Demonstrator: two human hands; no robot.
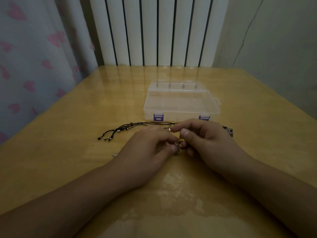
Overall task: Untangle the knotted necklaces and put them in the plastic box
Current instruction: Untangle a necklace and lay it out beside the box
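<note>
Head view: I read my left hand (149, 145) and right hand (200, 136) as both pinching the small metal tangle (178, 147) between them, just above the table (68, 152). The black cord necklace (130, 127) lies loose nearby; the clear plastic box (181, 100) stands latched, so I judge untangling under way and boxing not begun.

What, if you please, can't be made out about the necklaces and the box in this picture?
- Head view: the knot sits between the left hand and right hand; fingers hide it.
- Black cords: how many is unclear; too thin, dim.
- Plastic box: contents unclear through the closed lid.
- Metal piece: partly behind the right hand.
</note>
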